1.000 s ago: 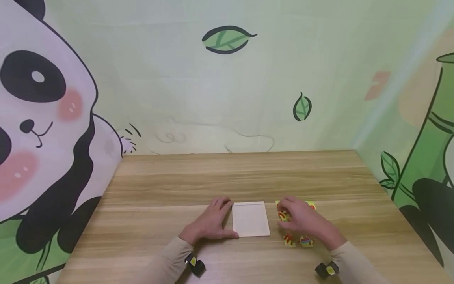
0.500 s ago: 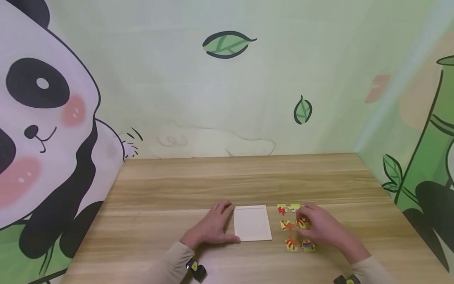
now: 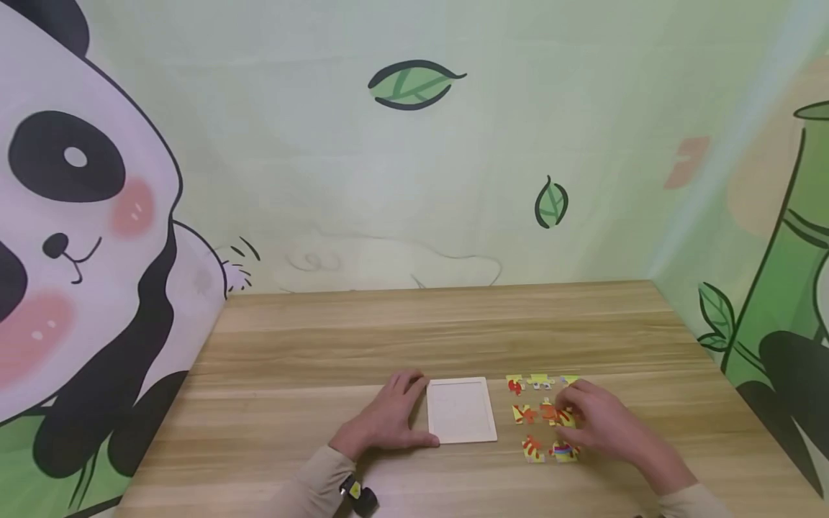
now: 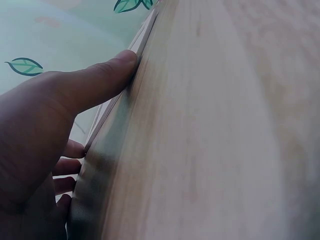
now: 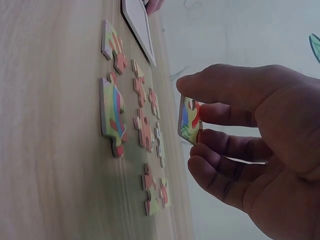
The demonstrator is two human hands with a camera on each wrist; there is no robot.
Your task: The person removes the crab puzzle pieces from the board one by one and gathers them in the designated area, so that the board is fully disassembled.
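A shallow white puzzle tray [image 3: 461, 410] lies flat on the wooden table. My left hand [image 3: 388, 414] rests along its left side, the thumb [image 4: 122, 62] at the near corner and the fingers at the far one. My right hand [image 3: 602, 421] is over the right part of a group of puzzle pieces [image 3: 531, 414]. In the right wrist view, the right hand [image 5: 250, 125] pinches one puzzle piece [image 5: 189, 119] between thumb and fingers, raised off the table. Several other pieces, red, yellow and multicoloured, lie in loose rows, some partly hidden by the hand in the head view.
The wooden table [image 3: 324, 338] reaches back to a green printed wall [image 3: 421, 173] with leaves and a panda [image 3: 84, 216] on the left. A small black wrist camera [image 3: 359, 498] is strapped at the left sleeve.
My right hand has moved right across the pieces, uncovering pieces in the left and middle of the group. My left hand stays at the tray's side. The head view has shifted slightly.
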